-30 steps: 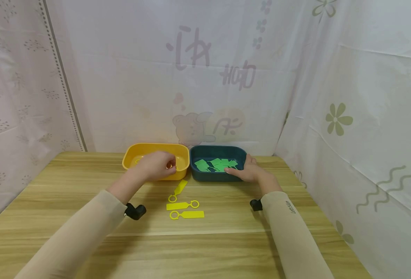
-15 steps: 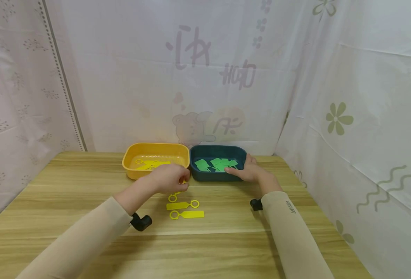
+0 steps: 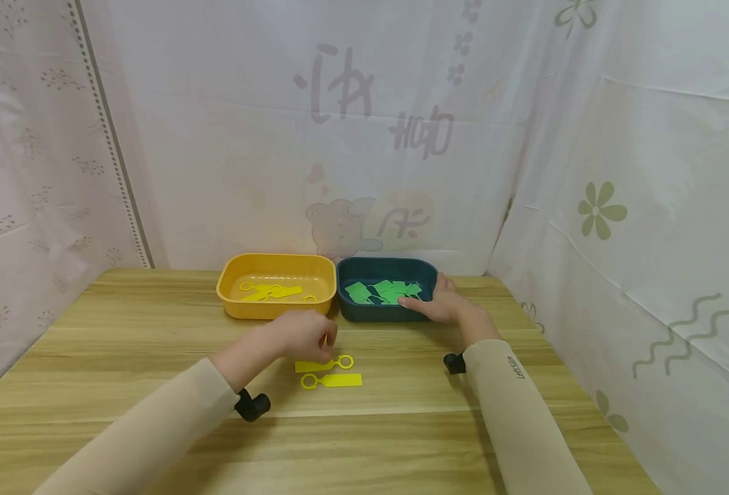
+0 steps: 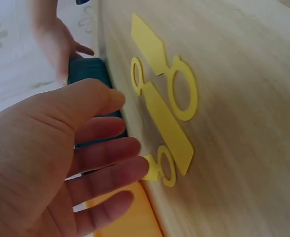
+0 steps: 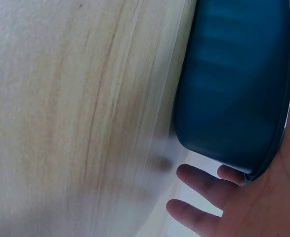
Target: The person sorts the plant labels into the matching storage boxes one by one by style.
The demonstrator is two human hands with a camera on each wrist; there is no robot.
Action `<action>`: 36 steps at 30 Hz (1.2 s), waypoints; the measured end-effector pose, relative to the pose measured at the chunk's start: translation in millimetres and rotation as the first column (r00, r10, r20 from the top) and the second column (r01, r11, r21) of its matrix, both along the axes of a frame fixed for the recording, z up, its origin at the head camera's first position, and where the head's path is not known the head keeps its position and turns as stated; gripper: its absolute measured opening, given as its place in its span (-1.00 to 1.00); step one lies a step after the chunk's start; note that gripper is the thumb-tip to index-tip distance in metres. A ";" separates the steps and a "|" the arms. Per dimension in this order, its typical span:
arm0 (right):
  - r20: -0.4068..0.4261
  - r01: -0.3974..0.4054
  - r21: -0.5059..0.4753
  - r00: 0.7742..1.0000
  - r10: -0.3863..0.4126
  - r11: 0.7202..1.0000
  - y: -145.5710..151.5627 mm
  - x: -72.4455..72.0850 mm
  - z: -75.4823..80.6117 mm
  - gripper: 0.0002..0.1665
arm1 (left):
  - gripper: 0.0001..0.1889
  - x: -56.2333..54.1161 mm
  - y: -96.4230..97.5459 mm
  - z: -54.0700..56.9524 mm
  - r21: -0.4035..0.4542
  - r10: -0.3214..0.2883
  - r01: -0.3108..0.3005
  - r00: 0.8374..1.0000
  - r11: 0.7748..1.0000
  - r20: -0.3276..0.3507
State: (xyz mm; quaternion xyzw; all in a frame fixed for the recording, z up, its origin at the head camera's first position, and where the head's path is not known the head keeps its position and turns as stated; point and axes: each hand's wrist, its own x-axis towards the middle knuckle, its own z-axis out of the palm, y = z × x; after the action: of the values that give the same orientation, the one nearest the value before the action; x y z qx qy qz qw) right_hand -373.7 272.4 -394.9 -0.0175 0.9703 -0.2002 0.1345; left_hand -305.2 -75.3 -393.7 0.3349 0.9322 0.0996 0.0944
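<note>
My left hand [image 3: 305, 335] hovers low over the table in front of the yellow bin [image 3: 278, 313]. In the left wrist view its thumb and fingers are apart with nothing between them. The tip of one finger lies beside or over a yellow ring-ended tag [image 4: 152, 170]; part of that tag is hidden. Two more yellow tags lie flat nearby, one nearer [image 3: 342, 380] and one partly covered by the hand [image 3: 309, 367]. My right hand [image 3: 441, 302] holds the right end of the dark teal bin [image 5: 233, 89], thumb over its front rim, fingers around the outside.
Several yellow tags [image 3: 278, 292] lie inside the yellow bin, and several green tags [image 3: 391, 292] in the teal one. Both bins stand side by side at the back of the wooden table [image 3: 340, 454]. Patterned curtains [image 3: 247, 137] enclose the back and sides.
My left hand has come out of the yellow bin and moved forward and down over the loose tags. A tag now shows at the bin's right side. The right hand stays put.
</note>
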 end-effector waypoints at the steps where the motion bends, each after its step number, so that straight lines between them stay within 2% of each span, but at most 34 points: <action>1: -0.001 -0.002 0.003 1.000 0.002 1.000 0.1 -0.2 -0.2 0.78 | -0.85 0.2 0.0 -1.1 -0.009 -0.003 0.004 1.000 1.000 0.008; 9: 0.004 0.004 0.007 1.000 -0.004 1.000 1.0 -2.4 -3.0 0.74 | -0.78 4.0 0.1 -5.8 -0.047 0.014 -0.011 0.997 0.999 0.070; 16: 0.007 0.008 -0.003 1.000 -0.008 1.000 0.4 -1.5 -2.7 0.75 | -0.79 5.3 2.7 -9.1 -0.053 0.031 -0.028 0.998 0.998 0.063; 25: 0.010 0.011 -0.005 1.000 -0.011 1.000 0.8 -1.7 -2.3 0.75 | -0.79 10.1 6.3 -6.8 -0.058 0.037 -0.034 0.998 0.998 0.051; 36: -0.006 0.005 -0.001 1.000 -0.005 1.000 0.5 -2.4 -2.0 0.76 | -0.81 6.0 3.9 -6.1 -0.053 -0.020 0.021 1.000 0.998 0.016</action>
State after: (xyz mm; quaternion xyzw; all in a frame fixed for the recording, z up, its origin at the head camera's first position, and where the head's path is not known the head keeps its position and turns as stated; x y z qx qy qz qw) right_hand -376.1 272.8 -397.0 -0.0155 0.9707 -0.2009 0.1311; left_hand -299.2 -71.4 -399.8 0.3411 0.9302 0.0766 0.1115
